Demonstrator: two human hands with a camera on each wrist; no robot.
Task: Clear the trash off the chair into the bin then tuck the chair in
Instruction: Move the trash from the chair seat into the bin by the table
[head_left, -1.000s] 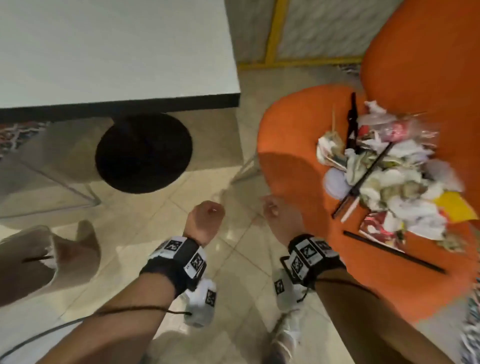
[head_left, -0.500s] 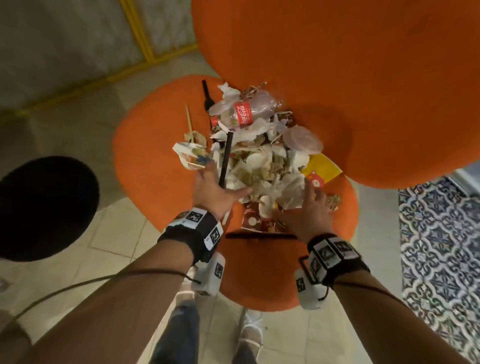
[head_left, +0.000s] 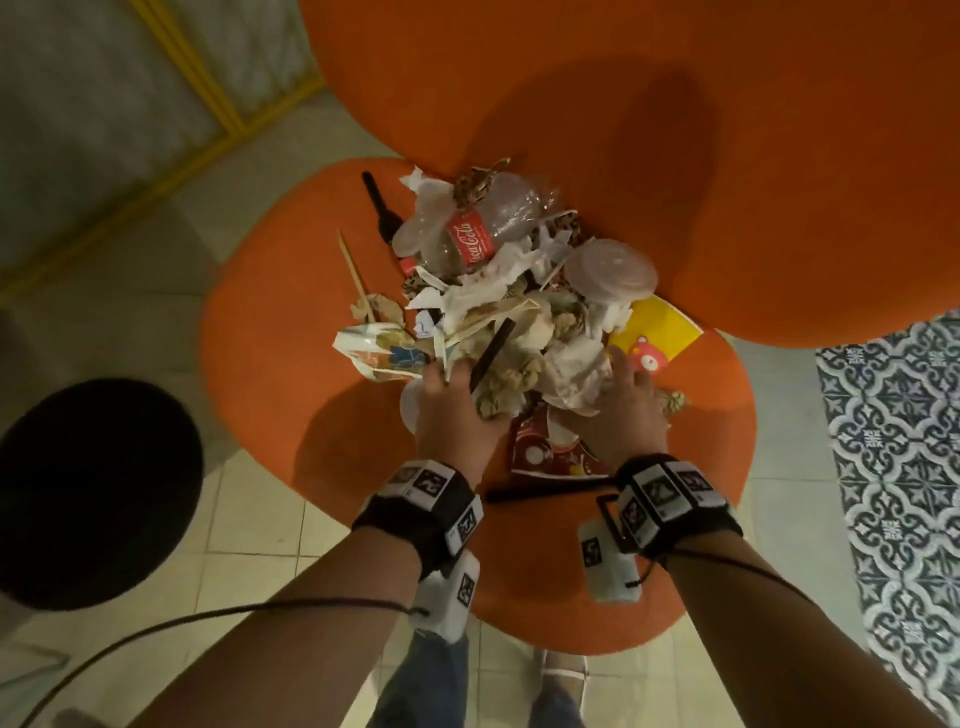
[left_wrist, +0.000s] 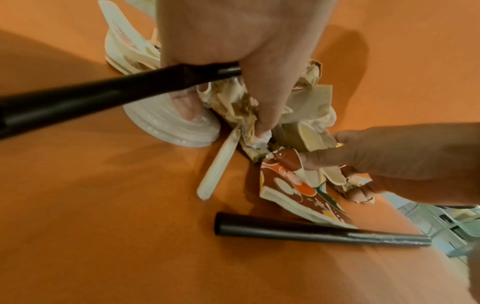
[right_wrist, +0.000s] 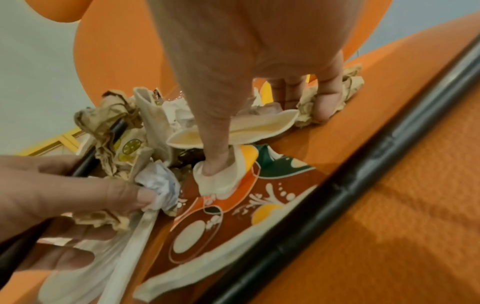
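Trash (head_left: 509, 312) heaped on orange chair (head_left: 291, 332). Left hand (head_left: 457, 400) clutching crumpled paper (left_wrist: 233, 107), black straw (left_wrist: 103, 92); right hand (head_left: 623, 410) gripping torn cup (right_wrist: 223, 181). Second black straw (left_wrist: 319, 232) loose nearby.

Both forearms are bare, with no sleeves. The left hand (head_left: 457, 410) and right hand (head_left: 626, 410) each follow a black wrist strap carrying white square tags with black coded patterns. A white camera block hangs beneath each strap, and thin dark cables trail along the forearms toward 6 o'clock. Blue jeans and white shoes show below.
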